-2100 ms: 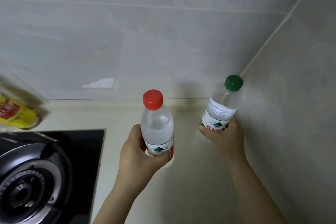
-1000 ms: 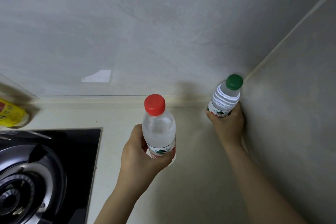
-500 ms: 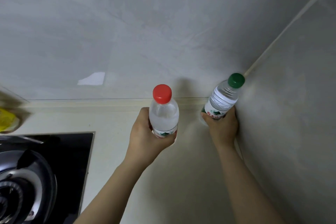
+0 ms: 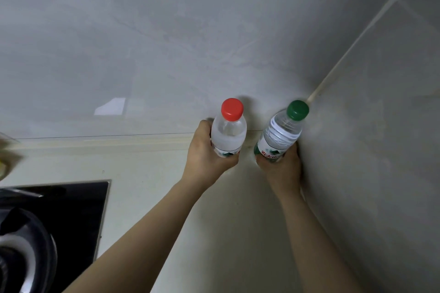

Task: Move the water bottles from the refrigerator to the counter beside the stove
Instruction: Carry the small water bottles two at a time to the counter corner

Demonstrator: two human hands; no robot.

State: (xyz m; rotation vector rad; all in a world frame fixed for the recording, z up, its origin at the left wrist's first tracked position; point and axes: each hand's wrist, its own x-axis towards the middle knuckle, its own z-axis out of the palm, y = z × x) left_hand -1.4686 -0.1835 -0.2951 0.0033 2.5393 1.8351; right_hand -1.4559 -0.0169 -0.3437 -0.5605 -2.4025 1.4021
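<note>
My left hand [image 4: 204,159] is wrapped around the lower half of a clear water bottle with a red cap [image 4: 229,133], held upright close to the back wall. My right hand [image 4: 282,169] grips a clear water bottle with a green cap [image 4: 281,134] in the corner where the two walls meet, tilted slightly right. The two bottles are side by side, a small gap apart. Both bases are hidden by my fingers, so I cannot tell if they rest on the cream counter [image 4: 147,188].
A black glass stove [image 4: 71,207] with a round burner [image 4: 21,252] fills the lower left. Grey tiled walls close off the back and the right side [image 4: 371,150]. A blurred yellow-labelled item [image 4: 3,164] shows at the left edge.
Both hands have carried the bottles away from me toward the back corner. The red-capped bottle has moved right and back, ending beside the green-capped one near the wall.
</note>
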